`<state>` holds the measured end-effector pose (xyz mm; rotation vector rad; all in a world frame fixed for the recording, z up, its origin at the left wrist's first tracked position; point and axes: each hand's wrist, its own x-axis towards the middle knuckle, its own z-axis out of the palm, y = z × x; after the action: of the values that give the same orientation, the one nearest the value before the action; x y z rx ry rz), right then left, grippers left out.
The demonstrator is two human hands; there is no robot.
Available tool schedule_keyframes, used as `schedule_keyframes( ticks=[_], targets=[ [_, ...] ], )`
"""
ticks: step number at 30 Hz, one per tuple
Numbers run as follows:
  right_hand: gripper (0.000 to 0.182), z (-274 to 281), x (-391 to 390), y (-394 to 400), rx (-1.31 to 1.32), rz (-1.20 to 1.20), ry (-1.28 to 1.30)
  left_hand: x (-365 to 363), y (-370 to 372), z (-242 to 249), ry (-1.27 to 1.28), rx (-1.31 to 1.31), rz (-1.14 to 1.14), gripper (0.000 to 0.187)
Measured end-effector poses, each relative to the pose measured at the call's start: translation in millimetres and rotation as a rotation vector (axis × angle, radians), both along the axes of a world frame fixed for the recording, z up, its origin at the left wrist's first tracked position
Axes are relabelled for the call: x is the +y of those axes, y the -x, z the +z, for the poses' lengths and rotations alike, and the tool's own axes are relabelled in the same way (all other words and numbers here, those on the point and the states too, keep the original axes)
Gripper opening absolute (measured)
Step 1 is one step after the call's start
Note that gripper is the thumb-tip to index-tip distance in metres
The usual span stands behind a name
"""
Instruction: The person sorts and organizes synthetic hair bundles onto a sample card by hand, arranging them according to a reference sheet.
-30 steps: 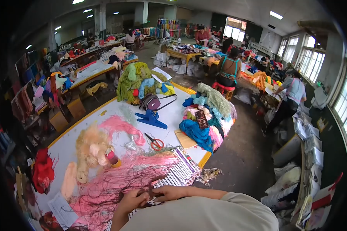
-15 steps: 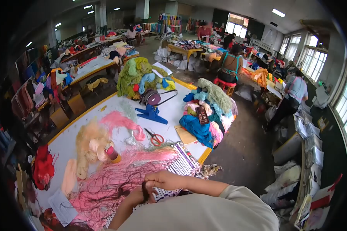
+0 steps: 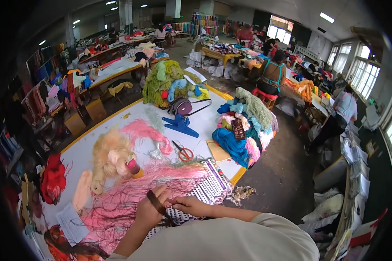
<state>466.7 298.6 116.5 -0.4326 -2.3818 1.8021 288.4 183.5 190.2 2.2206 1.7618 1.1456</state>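
Note:
My left hand (image 3: 147,211) is over the front of the table, with a dark brown strand of thread (image 3: 156,202) looped across its back and round the fingers. Just right of it, my right hand (image 3: 187,206) is closed in a pinch, its fingertips close to the left fingers and the strand. Whatever lies inside the pinch is too small to see clearly. Beneath both hands spread long pink threads (image 3: 117,195) mixed with dark strands. A white card with rows of dark holes (image 3: 200,189) lies partly under the right forearm.
Red-handled scissors (image 3: 184,153), a thread cone (image 3: 134,168), a blue clip-like tool (image 3: 180,126) and cream yarn (image 3: 103,158) lie on the white table. Blue yarn (image 3: 224,141) and green yarn (image 3: 152,89) are heaped farther back. A paper sheet (image 3: 71,224) lies at left. Other people work at tables behind.
My left hand has risen and turned, so the brown strand now shows across its back. My right hand has moved from over the left hand to its right side. The view has shifted slightly.

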Motion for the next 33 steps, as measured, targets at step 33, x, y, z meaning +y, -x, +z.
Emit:
schedule_keyframes(
  ticks=[33],
  targets=[
    [0.022, -45.1, 25.1, 3.7, -0.413, -0.340, -0.509, -28.4, -10.7, -23.7, 0.010, -0.595, 0.323, 0.007]
  ],
)
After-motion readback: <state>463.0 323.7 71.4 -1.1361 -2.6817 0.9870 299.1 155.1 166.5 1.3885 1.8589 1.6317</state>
